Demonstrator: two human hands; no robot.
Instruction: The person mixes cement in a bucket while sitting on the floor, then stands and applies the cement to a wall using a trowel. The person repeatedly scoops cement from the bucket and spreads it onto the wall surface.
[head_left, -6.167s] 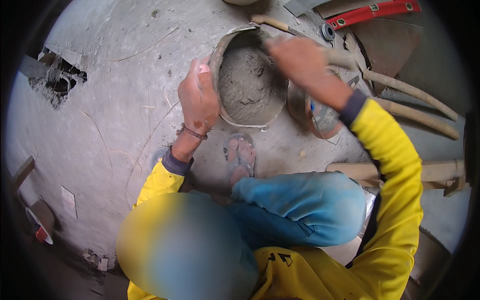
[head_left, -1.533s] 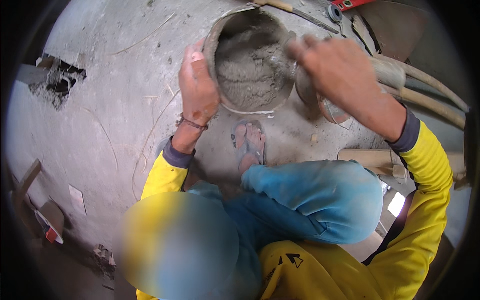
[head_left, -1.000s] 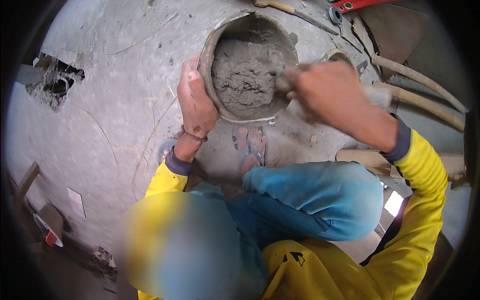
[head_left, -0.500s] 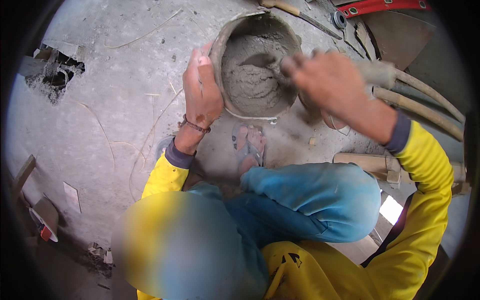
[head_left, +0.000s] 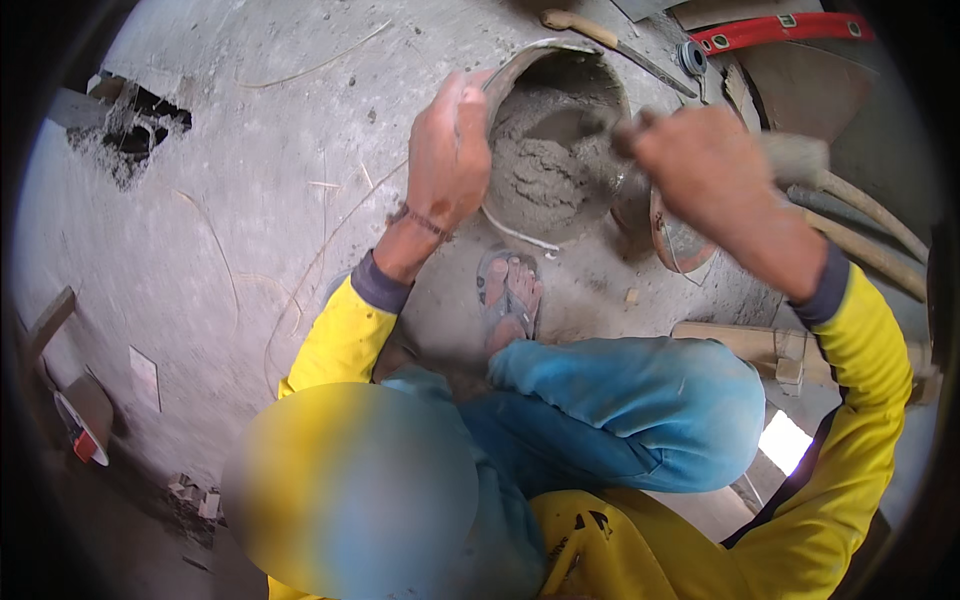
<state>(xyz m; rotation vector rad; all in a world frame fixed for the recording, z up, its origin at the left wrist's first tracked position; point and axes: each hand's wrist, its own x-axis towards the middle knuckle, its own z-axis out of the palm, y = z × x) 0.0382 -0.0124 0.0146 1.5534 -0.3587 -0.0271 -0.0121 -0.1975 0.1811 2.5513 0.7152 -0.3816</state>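
Head view, looking down past blue trousers and yellow sleeves: the left hand [head_left: 447,150] is closed over the near-left rim of a round pan [head_left: 520,75] that is tipped up on edge on the grey concrete floor [head_left: 250,200], its open mouth facing the person. Grey wet mortar [head_left: 545,165] fills the lower part of the pan. The right hand [head_left: 700,165] is wrapped tight around the handle of a small tool whose working end reaches leftward into the mortar; most of that tool is hidden by the fist and smeared with mortar, so its kind cannot be told for sure.

The mortar lies to the left of the right hand, slightly beyond it, and just right of the left hand, so the tool's long axis runs roughly across the pan's mouth, from right to left. The left hand is the nearer one to the pan, touching it.

A sandalled foot [head_left: 508,300] rests just below the pan. A red level [head_left: 780,30] and grey hoses [head_left: 870,215] lie on the right, well apart from the pan.
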